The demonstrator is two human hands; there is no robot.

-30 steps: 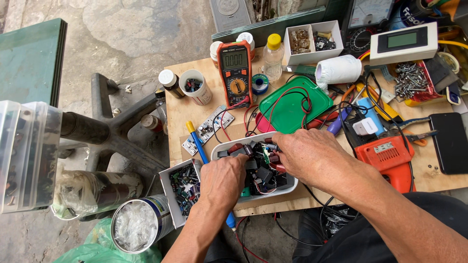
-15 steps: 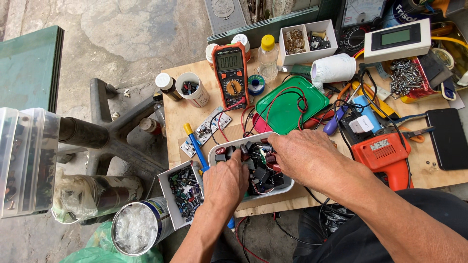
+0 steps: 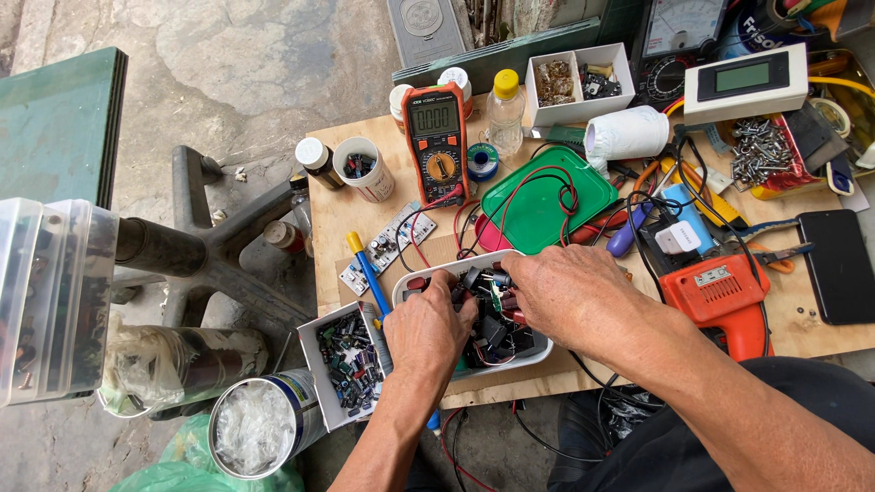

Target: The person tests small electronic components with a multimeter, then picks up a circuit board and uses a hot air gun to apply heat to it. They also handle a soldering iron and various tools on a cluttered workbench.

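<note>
While both my hands work inside the white tray (image 3: 538,351) at the near edge of the wooden surface (image 3: 333,219), my left hand (image 3: 428,333) lies palm down over its near-left part, fingers (image 3: 456,305) curled loosely into the heap of parts; I cannot tell whether they have hold of anything. My right hand (image 3: 570,292) covers the far-right part of the tray, its fingers bent down among the pieces, and whether they grip one is hidden under the hand. The tray is a shallow oval dish with a rounded white rim, filled with a jumble of small electronic parts (image 3: 492,328): mostly black blocks, some red ones, a bit of green and thin wires. Just left of it sits a small white box (image 3: 314,342) full of dark little components, and a blue pen-shaped tool with a yellow tip (image 3: 365,269) lies between the two, running under my left wrist. Farther off stands an orange-edged multimeter (image 3: 437,141), its red leads looping over a green lid (image 3: 547,200) just beyond the tray. To the right an orange power drill (image 3: 725,296) rests on the surface, near my right forearm, with a black phone (image 3: 838,264) further right. A white cup (image 3: 365,173) with small bits stands to the far left.
</note>
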